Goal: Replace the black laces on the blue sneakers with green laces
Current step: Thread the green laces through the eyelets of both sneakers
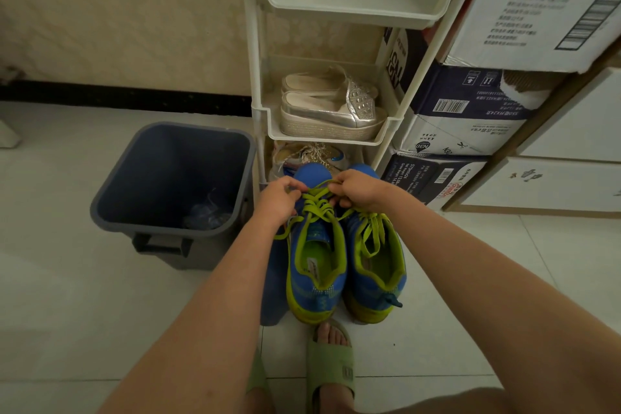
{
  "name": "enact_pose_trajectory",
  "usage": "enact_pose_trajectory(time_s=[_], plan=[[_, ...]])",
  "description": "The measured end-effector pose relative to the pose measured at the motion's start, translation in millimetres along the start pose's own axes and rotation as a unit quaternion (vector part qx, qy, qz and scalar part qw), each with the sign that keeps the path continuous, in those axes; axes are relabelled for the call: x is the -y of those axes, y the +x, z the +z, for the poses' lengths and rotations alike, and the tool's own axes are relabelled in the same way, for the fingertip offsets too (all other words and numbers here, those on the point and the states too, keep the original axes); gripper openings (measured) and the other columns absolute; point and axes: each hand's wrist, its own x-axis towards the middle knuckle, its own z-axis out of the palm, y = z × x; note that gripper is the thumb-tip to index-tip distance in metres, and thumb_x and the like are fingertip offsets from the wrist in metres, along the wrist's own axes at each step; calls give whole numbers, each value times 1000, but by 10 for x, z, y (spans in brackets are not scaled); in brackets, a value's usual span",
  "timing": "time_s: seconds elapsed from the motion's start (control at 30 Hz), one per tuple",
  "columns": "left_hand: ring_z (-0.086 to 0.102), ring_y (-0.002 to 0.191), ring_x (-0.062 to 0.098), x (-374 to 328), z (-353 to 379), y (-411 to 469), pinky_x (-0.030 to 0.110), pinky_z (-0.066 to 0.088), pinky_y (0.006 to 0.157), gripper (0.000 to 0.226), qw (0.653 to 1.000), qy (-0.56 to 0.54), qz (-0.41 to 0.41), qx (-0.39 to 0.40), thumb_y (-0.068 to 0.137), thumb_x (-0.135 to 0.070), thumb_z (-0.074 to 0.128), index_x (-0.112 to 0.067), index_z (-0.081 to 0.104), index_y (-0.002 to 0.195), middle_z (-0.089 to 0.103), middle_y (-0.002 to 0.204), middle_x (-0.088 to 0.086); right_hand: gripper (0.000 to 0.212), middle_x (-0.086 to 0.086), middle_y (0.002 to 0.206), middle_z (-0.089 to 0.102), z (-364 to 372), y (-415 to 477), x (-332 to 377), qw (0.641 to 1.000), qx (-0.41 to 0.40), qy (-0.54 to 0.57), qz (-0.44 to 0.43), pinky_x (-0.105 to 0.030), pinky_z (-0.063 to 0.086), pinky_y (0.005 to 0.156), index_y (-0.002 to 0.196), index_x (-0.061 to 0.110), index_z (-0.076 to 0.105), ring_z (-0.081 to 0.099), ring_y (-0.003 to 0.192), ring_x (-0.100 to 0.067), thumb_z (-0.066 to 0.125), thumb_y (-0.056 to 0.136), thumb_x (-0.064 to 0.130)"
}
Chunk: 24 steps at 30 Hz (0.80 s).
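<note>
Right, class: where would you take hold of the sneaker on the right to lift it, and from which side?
I'd pinch its heel collar from above, on the near side. The right sneaker stands on its sole, heel toward the camera, mouth open upward; the left hand and right hand grip green laces near the toes.

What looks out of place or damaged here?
Two small things. The blue box beside the rack has a torn patch baring brown cardboard. On the right sneaker the lace droops loose into the opening; the left hand and right hand pinch the other lace on the left sneaker.
</note>
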Motion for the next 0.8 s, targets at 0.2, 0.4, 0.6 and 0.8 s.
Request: enact_pose_trajectory(time_s=[0.2,0.4,0.6,0.8], plan=[[47,59,12,-27,9,6,21,39,53,23,1000,-4,13,-23,97,-6,45,-18,59,111,56,84,2,13,-8,79,52,-16,35,-29,995,-22,92,-11,-14,32,40,91,4,50,52,59,-11,46,99,13],[54,73,20,-61,-8,65,34,45,70,12,990,129,57,-13,94,-16,55,-26,62,95,64,99,12,9,-7,62,51,-6,137,-42,991,-128,32,-31,-16,35,43,92,2,58,47,54,-12,58,92,11],[60,88,24,-85,-42,125,41,50,81,9,978,198,61,-11,90,-19,61,-27,60,86,63,100,3,14,0,61,55,19,176,-80,988,-128,-62,-51,-11,36,41,98,8,65,49,51,-5,66,89,20],[60,96,30,-147,-52,169,40,46,86,5,977,207,40,34,94,-20,55,-16,59,97,61,101,9,11,0,64,56,8,150,-86,992,-102,-47,-62,-12,37,44,97,9,65,52,57,-7,65,89,16]])
